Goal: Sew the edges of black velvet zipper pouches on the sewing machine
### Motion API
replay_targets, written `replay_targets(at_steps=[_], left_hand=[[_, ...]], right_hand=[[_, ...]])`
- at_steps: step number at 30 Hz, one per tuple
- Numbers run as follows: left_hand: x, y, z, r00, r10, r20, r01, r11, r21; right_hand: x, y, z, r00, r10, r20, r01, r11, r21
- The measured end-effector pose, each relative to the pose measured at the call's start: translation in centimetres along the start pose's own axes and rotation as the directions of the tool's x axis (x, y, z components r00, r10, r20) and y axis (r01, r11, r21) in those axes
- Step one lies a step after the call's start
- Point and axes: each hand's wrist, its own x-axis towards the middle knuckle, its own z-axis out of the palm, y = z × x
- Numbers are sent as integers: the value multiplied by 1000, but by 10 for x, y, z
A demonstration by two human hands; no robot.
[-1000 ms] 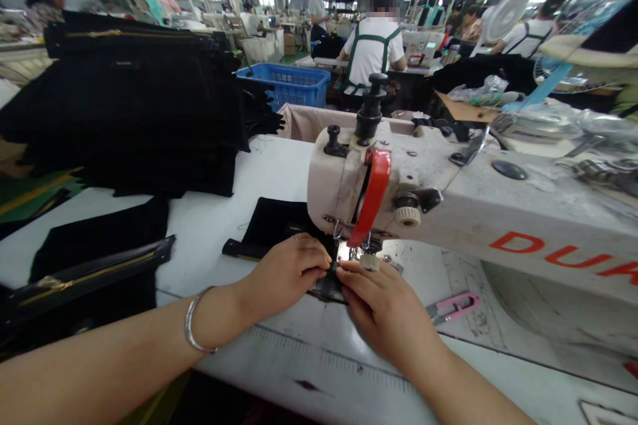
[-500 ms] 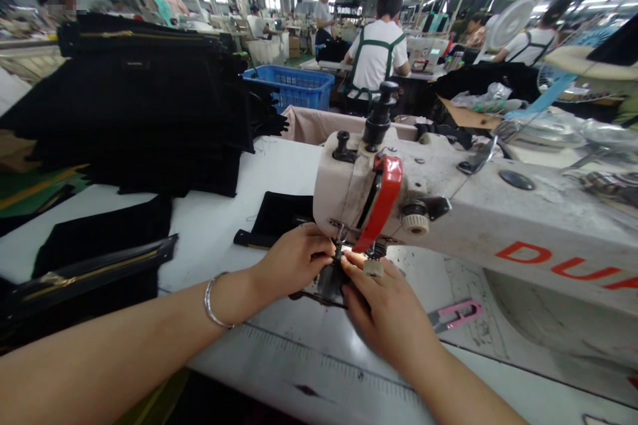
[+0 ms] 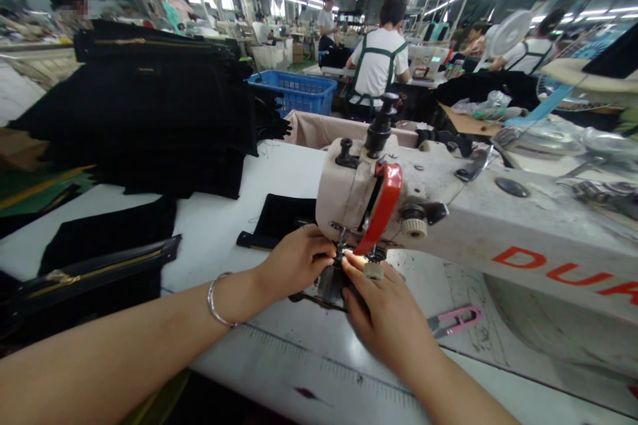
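Observation:
A black fabric piece (image 3: 284,214) with a small label lies on the sewing machine's bed, its right end running behind the machine head (image 3: 343,192) to the presser foot. My left hand (image 3: 299,262), wearing a bracelet (image 3: 214,302) and a ring, is closed in a pinch on the near edge of this fabric, just left of the foot. My right hand (image 3: 381,295) reaches in from the right with fingers stretched out. Its fingertips rest beside the foot, touching the lit edge of the work, and the thumb stays apart. The needle point is hard to make out.
Pink-handled thread snips (image 3: 458,320) lie right of my right hand. A tall stack of black fabric pieces (image 3: 149,99) stands at the left, near a black piece with a gold zipper (image 3: 100,269). Behind are a blue basket (image 3: 304,89) and a seated co-worker (image 3: 379,56).
Both hands stay at the presser foot with hardly any shift. The camera view has moved slightly, so the surroundings sit a little lower and mostly further right.

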Motion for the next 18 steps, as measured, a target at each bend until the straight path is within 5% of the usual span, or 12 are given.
replay_targets(at_steps=[18], left_hand=[[1,-2,-4,999,44,31,-42,998,-54]], right_hand=[[-4,1,4,999,4,-37,-4,1000,4]])
